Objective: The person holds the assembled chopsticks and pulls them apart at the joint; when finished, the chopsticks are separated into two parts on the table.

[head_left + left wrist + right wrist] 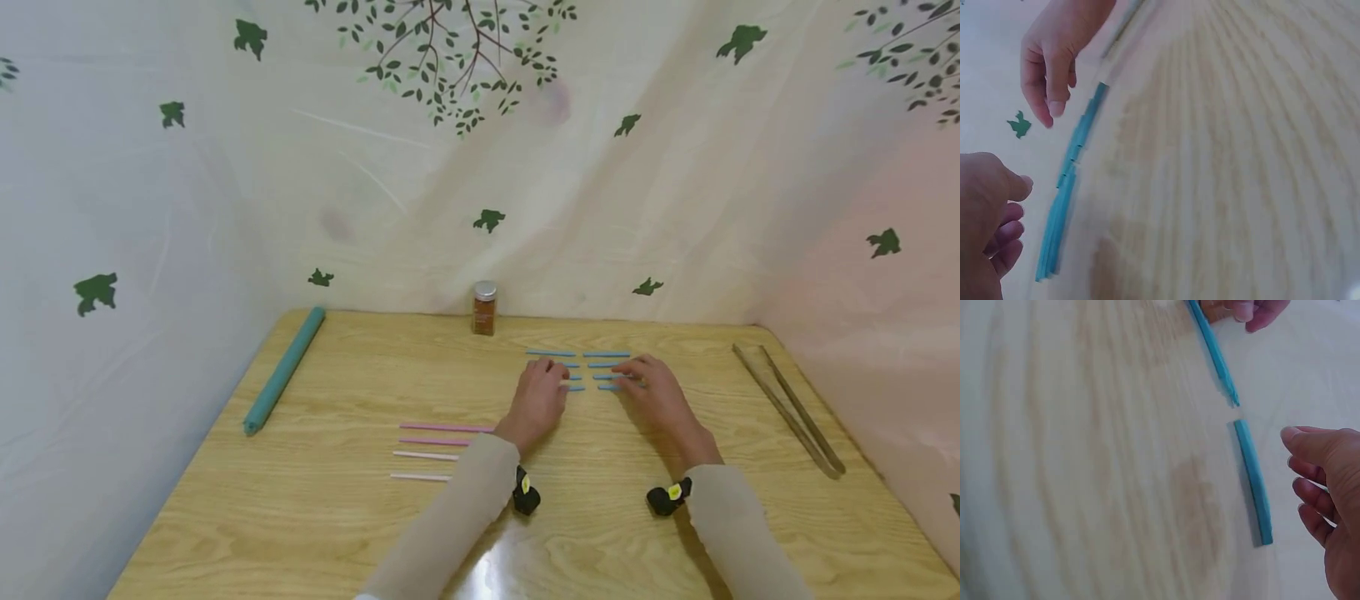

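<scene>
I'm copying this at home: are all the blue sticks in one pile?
No, the blue sticks lie spaced out on the table in two side-by-side columns with a gap between.

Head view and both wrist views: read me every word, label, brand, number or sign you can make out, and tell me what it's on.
No text is legible in any view.
Spice jar: label marks, too small and blurred to read.
Left wrist camera and right wrist camera: a yellow patch on each, too small to read.
Blue sticks: no lettering visible.
</scene>
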Motion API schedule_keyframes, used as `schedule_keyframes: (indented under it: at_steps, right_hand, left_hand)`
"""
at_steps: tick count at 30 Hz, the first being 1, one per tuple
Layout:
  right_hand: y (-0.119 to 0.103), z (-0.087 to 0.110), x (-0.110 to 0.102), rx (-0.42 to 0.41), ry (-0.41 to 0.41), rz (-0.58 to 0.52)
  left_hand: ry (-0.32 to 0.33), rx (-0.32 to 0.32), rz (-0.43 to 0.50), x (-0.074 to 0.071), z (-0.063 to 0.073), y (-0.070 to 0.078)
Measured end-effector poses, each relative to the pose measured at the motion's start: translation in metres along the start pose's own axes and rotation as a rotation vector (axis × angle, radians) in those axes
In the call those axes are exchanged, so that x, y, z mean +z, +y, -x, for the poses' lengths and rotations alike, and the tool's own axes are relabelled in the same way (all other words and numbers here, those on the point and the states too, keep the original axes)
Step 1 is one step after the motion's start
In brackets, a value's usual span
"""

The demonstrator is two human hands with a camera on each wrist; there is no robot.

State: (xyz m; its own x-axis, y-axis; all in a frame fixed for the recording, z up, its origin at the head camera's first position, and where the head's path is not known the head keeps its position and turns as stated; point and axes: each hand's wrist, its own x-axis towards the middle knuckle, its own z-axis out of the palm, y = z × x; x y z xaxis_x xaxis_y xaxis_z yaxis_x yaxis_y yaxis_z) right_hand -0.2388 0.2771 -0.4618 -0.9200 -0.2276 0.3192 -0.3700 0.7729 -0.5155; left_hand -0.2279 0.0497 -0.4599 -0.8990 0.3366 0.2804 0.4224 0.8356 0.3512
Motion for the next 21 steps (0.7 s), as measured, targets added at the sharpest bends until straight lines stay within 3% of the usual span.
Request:
schedule_keyframes:
  at_steps: [3, 7, 21]
  right_hand:
    - [-0.009, -0.003, 0.0, -0.038, 0.01, -0.015]
    - [-0.024, -0.006, 0.002, -0.074, 0.0, -0.038]
    - [-0.076, -0.009, 0.034, -0.21, -0.059, -0.118]
  left_hand:
    - [0.035, 0.013, 0.061, -0.012, 0.006, -0.004]
    - [0.03, 0.005, 0.139, -0.028, 0.014, -0.016]
    - [0.064, -0.055, 0.326, -0.077, 0.048, -0.092]
